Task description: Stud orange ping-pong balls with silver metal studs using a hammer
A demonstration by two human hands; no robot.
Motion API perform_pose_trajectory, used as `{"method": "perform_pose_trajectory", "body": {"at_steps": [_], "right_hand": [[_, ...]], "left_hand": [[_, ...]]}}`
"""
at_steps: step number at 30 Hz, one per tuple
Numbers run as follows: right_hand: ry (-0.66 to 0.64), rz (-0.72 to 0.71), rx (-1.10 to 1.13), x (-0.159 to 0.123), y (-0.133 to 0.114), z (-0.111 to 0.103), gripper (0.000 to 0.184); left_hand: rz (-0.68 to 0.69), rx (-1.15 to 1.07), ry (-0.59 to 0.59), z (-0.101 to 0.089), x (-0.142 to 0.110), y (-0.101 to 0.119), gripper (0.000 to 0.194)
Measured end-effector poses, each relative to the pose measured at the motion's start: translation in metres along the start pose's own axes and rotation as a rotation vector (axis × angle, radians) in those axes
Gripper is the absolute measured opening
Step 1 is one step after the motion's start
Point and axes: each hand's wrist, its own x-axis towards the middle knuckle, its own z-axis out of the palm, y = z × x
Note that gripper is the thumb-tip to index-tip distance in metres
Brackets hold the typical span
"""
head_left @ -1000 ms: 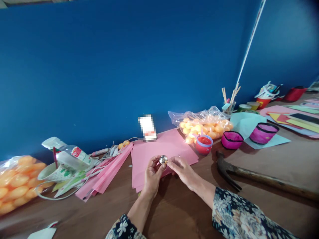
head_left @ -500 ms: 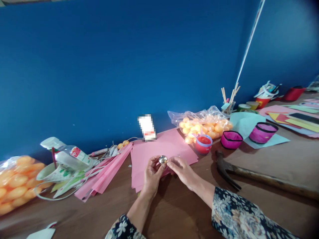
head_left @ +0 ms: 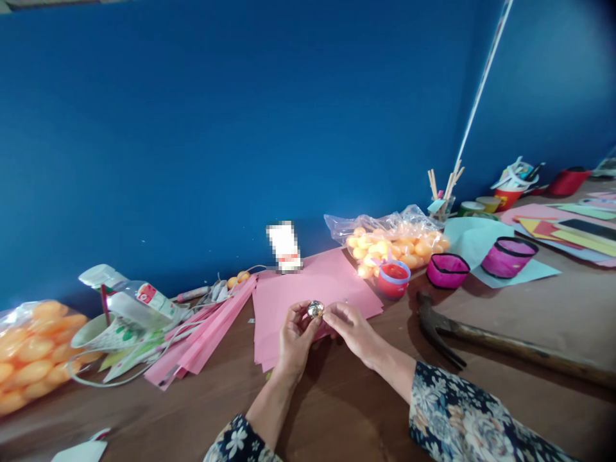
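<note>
A small shiny silvery ball (head_left: pixel 316 310) is pinched between the thumb and fingers of my left hand (head_left: pixel 294 337). At its right side, the closed fingertips of my right hand (head_left: pixel 353 330) meet the ball; whether they grip something smaller there is too fine to make out. Both hands hover over the near edge of a stack of pink paper sheets (head_left: pixel 308 282). Beyond my right hand stands a small red tub with a lilac rim (head_left: pixel 393 282). A claw hammer (head_left: pixel 505 348) with a wooden handle lies to the right.
Bags of orange balls lie at the back (head_left: pixel 394 247) and far left (head_left: pixel 36 353). Pink paper strips (head_left: pixel 206 346), a plastic bottle (head_left: pixel 144 301) and a white cable clutter the left. Two magenta fabric rings (head_left: pixel 447 271) sit at right, near a blue wall (head_left: pixel 240 128).
</note>
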Motion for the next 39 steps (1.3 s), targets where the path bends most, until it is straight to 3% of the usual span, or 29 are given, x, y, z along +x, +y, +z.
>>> {"method": "perform_pose_trajectory", "body": {"at_steps": [39], "right_hand": [[-0.015,-0.005,0.014,0.0027,0.0073,-0.0015,0.023]], "left_hand": [[-0.017,-0.003,0.006,-0.0004,0.0004,-0.0017,0.033]]}}
